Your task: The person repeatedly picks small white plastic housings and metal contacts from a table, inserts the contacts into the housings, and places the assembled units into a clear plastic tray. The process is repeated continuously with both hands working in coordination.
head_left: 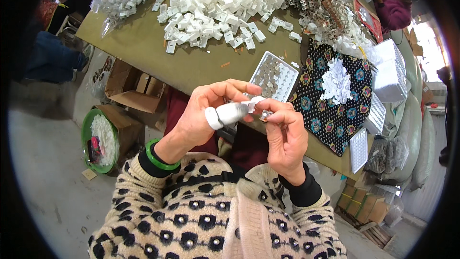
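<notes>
My left hand [203, 108] pinches a small white plastic piece [254, 102] between its fingers; one finger wears a white wrapping [227, 115] with a dark band, smudged grey at the tip. Close beside it my right hand [287, 136] pinches a small shiny metal piece [266, 114] between thumb and forefinger. Both hands meet above the near table edge. Just beyond them lies a white compartment tray [288, 77] partly filled with round silvery discs [268, 73]. A large heap of white plastic casings [225, 7] covers the far side of the table [129, 50].
Metal strips [318, 0] lie right of the heap. A patterned black cloth [311, 108] carries white slips [337, 81]; stacked trays [390, 69] stand beside it. On the floor at left are a cardboard box [136, 97] and green basin [86, 132]. Another person [395, 9] sits far right.
</notes>
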A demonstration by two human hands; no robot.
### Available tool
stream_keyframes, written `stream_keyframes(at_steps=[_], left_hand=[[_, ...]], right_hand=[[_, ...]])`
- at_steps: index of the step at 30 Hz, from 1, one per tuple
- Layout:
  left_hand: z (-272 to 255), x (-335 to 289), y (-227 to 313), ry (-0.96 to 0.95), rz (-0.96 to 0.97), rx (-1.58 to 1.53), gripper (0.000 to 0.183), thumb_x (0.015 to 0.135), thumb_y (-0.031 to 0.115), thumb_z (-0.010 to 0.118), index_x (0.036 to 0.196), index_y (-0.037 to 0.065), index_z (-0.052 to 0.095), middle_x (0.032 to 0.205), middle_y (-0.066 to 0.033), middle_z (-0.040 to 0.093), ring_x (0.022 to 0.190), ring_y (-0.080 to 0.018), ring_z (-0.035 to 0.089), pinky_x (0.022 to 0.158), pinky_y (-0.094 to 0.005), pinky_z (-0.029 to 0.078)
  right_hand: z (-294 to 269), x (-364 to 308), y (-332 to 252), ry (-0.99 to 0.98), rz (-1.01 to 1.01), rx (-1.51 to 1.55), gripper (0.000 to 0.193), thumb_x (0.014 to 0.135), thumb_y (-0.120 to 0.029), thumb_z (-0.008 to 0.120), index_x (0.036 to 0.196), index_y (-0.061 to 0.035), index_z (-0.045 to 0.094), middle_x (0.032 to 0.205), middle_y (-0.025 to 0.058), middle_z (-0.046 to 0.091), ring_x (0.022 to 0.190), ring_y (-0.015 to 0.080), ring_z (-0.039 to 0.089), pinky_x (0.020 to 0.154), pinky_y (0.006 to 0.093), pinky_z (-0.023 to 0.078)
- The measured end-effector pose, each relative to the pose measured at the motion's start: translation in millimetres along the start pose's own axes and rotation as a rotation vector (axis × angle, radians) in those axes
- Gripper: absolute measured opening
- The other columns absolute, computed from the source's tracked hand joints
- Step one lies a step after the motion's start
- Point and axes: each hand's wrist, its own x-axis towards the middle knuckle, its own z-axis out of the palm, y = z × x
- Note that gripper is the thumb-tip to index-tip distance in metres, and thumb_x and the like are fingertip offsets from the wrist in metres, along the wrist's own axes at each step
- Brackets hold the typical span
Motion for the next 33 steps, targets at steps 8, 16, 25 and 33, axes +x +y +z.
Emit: stream_keyframes(at_steps=[8,16,25,33], left_hand=[[1,-1,-20,-0.134,0.211,0.237,0.038,0.083,-0.005,0.072,0.119,0.000,0.061,0.128,-0.0173,0.054,0.110,-0.0209,0.062,0.095,-0.0334,0.054],[5,-4,-29,-0.113,0.412,0.486,0.045,0.084,-0.006,0.070,0.126,0.002,0.060,0.125,-0.0157,0.056,0.108,-0.0204,0.062,0.088,-0.0295,0.054],[8,-9,-26,0.139,-0.065,-0.077,0.036,0.094,0.006,0.062,0.128,-0.004,0.057,0.113,-0.0146,0.065,0.080,-0.0167,0.067,0.074,-0.0307,0.059],[4,-10,-35,0.119,-0.074,-0.202,0.033,0.091,0.004,0.065,0.123,0.000,0.061,0.106,-0.0158,0.068,0.080,-0.0207,0.068,0.074,-0.0323,0.059]], right_hand=[[3,-7,-4,0.017,0.227,0.349,0.007,0.100,0.001,0.050,0.107,0.0018,0.049,0.117,0.0141,0.058,0.096,0.0142,0.062,0.088,0.0287,0.052],[-2,-4,-6,0.044,0.439,0.581,0.012,0.099,-0.005,0.054,0.108,0.0020,0.049,0.111,0.0115,0.059,0.093,0.0163,0.064,0.081,0.0312,0.055],[4,-4,-4,0.124,0.454,0.568,0.010,0.097,0.000,0.057,0.107,0.0009,0.056,0.099,0.0040,0.057,0.074,0.0082,0.056,0.066,0.0222,0.048],[3,-5,1,0.125,0.440,0.405,0.010,0.093,0.004,0.059,0.103,0.0021,0.057,0.094,0.0038,0.058,0.068,0.0050,0.053,0.060,0.0193,0.044]])
